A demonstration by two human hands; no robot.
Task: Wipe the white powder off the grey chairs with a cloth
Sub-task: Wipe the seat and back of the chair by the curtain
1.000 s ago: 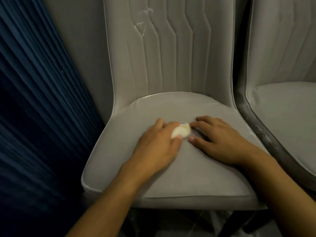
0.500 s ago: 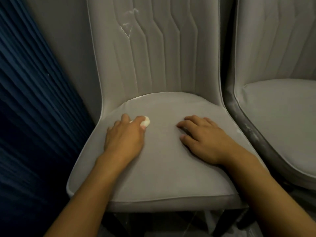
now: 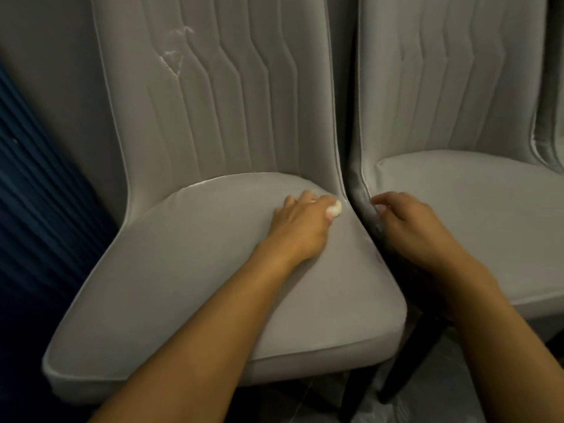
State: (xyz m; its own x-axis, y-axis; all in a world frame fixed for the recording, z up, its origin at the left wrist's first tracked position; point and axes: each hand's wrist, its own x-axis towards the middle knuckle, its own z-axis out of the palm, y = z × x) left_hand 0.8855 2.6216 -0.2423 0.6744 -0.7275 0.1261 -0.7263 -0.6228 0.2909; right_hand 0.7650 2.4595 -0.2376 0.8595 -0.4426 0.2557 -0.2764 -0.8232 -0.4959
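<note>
Two grey chairs stand side by side, seat edges almost touching: left chair [image 3: 183,270], right chair [image 3: 473,209]. The left hand [image 3: 300,230] clenches the cloth [image 3: 425,210] and presses it on the left seat's rear right corner, just beside the gap. The right hand [image 3: 412,230] rests on the right chair's edge, fingers curled; whether it grips cannot be told. Powder [image 3: 172,58] streaks the left backrest, up and left of the cloth, nearer the left hand. Open seat lies leftward.

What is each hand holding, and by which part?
The left hand grips a small white cloth, wadded under its fingers with one end peeking out. The right hand touches the neighbouring chair at its edge; whether it grips cannot be told.
</note>
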